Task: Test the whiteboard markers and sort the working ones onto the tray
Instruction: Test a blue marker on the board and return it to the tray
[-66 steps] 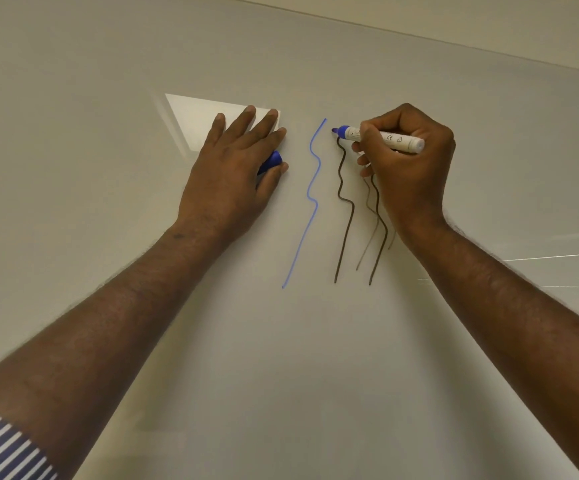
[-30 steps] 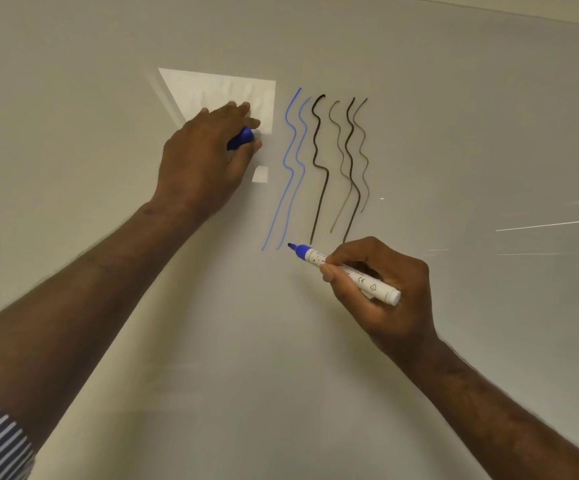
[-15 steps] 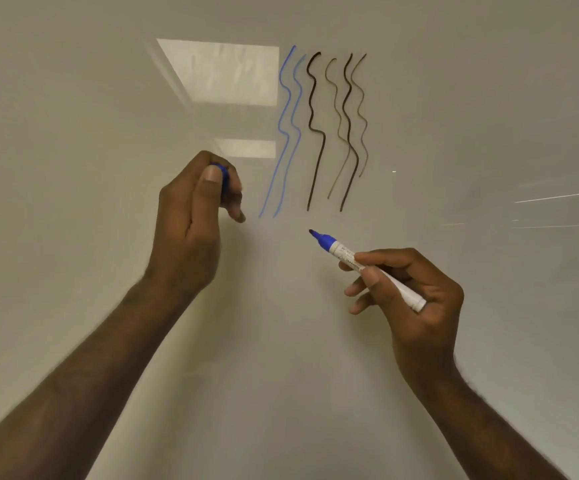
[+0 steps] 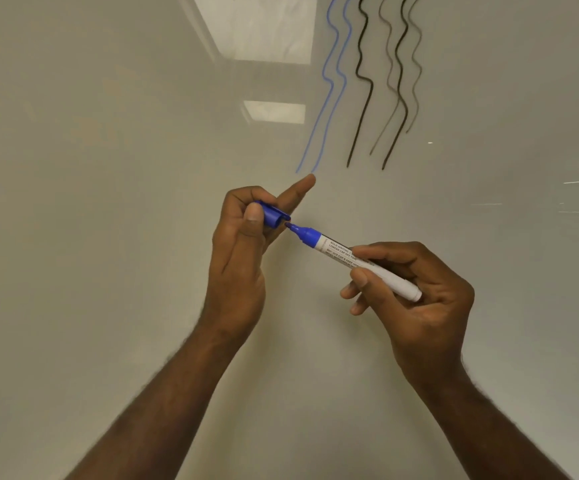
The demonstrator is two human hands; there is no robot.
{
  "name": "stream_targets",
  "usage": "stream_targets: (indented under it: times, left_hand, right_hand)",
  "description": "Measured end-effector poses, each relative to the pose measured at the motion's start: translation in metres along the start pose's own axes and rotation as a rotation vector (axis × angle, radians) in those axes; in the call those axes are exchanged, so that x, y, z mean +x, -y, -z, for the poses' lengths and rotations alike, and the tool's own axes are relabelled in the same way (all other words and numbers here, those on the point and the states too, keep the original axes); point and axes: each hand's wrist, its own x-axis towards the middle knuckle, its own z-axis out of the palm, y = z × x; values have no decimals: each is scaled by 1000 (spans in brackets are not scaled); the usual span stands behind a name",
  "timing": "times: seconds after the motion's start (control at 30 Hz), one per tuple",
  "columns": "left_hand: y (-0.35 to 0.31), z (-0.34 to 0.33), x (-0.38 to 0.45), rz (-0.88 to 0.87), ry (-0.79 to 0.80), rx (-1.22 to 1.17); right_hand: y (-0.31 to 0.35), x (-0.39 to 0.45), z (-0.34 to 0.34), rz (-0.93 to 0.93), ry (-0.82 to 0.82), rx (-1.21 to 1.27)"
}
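Behind everything, the whiteboard fills the view: a smooth, glossy, off-white surface on which two pale rectangular reflections of ceiling lights are seen. At its top, two wavy blue lines are drawn side by side, and to their right four wavy dark lines are seen, two bold and two fainter (the faint ones look greyish).

Both bare forearms are raised in front of the board. The marker is gripped by the right hand, thumb and curled fingers being closed round the rear half of its white cylindrical barrel, on which small printed text is carried. Its blue tapered collar and tip are pointed up and to the left. The blue plastic cap, a short tube with a clip along its side, is pinched in the left hand between thumb and curled fingers, while the index finger is held out straight towards the lower ends of the blue lines. The cap's open mouth is turned towards the marker's tip, which lies right at that mouth; whether it is already inside cannot be told.

Half a second earlier the hands were held well apart, with the tip pointed at the board; since then they have been brought together, and the drawn lines have shifted towards the top of the view.
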Motion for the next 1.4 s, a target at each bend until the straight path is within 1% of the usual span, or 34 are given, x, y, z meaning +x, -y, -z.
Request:
stream_targets:
  times: [0.3, 0.43, 0.57, 0.7, 0.83, 0.93, 1.07, 1.13, 1.27, 1.4]
  left_hand:
    - [1, 3, -2, 12, 20, -13]
    - [-2, 6, -6, -10, 26, 6]
    - [-3, 6, -15, -11, -23, 11]
    - [1, 4, -34, -27, -124, 30]
    - [5, 12, -52, -12, -120, 36]
    - [2, 26, -58, 53, -63, 29]
    - [-4, 63, -58, 298, 43, 171]
    - [-6, 82, -61, 380, 74, 247]
    - [-11, 113, -82, 402, 141, 335]
    - [-7, 143, -111, 443, 123, 368]
  right_hand:
    - [-2, 4, -12, -6, 30, -30]
    - [0, 6, -15, 12, 75, -51]
    - [4, 8, -22, 13, 105, -45]
    - [10, 7, -32, -66, 143, 11]
    - [10, 7, -36, -217, 177, 71]
    - [5, 7, -38, -281, 216, 78]
    - [-3, -7, -39, -277, 286, 1]
    - [-7, -19, -42, -268, 337, -40]
    - [-13, -47, -53, -272, 437, -85]
    - [-20, -81, -60, -301, 453, -157]
